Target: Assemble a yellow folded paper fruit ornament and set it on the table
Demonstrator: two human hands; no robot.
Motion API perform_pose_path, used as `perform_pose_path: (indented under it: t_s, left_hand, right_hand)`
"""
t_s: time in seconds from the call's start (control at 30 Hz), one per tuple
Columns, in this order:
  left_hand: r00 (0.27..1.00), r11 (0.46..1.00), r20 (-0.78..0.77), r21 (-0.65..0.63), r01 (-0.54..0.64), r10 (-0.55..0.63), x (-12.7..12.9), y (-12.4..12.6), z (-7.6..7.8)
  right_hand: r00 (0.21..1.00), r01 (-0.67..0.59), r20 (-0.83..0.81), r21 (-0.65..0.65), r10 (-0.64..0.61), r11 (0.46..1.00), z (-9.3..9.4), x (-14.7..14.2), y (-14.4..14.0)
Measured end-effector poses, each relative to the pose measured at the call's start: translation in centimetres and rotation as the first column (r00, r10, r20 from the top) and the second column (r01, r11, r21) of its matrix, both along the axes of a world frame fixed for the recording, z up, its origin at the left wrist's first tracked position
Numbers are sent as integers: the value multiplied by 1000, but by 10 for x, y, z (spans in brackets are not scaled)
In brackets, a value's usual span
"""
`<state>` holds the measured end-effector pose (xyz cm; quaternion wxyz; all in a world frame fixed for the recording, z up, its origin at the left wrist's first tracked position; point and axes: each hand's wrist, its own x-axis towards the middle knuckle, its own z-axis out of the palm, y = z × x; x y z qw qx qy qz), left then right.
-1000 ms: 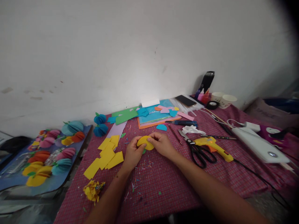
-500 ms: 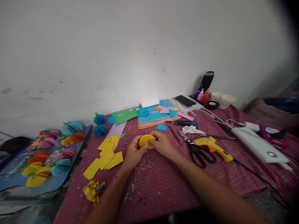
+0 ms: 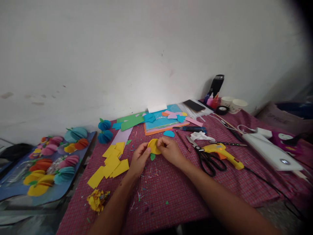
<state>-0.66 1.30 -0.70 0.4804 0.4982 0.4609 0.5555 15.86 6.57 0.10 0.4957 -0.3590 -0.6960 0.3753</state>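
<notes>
Between my two hands is a yellow folded-paper ornament (image 3: 154, 145), its round layers stacked and a green paper leaf (image 3: 153, 156) showing at its lower edge. My left hand (image 3: 140, 157) pinches its left side, thumb on top. On the right side, my right hand (image 3: 170, 149) has bent fingers closed at the ornament's edge. Yellow paper pieces (image 3: 112, 163) lie left of my left hand. To the right of my right hand are black-handled scissors (image 3: 207, 160) and a yellow glue gun (image 3: 223, 153). A pencil (image 3: 183, 141) lies just beyond my right hand.
Two blue paper ornaments (image 3: 105, 136) stand at the table's back left. Finished ornaments cover a blue board (image 3: 85, 153) further left. Coloured sheets (image 3: 161, 120), a phone (image 3: 194, 105), a black bottle (image 3: 216, 85), paper cups (image 3: 237, 106) and a white power bank (image 3: 271, 151) sit behind and right.
The yellow ornament has turned in my hands, and the green leaf now shows below it. My right hand's fingers have curled in more at its right edge.
</notes>
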Motion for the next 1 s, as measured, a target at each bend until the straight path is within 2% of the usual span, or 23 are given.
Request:
perform_pose_path:
  t_s: [0.1,0.3,0.6,0.73,0.87,1.0]
  left_hand:
    - [999,1000,-32,-6,-16,15,-1,0,1]
    - [998,998,-69,60,19,-15,0,-1,5]
    - [997,998,-79,61,22,-17,-2,2,-1]
    - [997,998,-69,58,31,-27,-2,2,-1]
    - [998,997,-16,47,56,-55,-1,3,-1]
    - [995,995,40,46,93,-95,1,3,-1]
  right_hand:
    - [999,-49,0,31,49,998,2,1,0]
    - [988,-152,-1,-5,152,988,12,4,-5]
    - [987,-163,-21,-53,162,985,10,4,-1]
    - [977,-200,-99,-110,189,974,7,4,1]
    - [980,-176,-124,-172,156,969,3,3,1]
    - [982,-154,-133,-167,133,974,5,2,0]
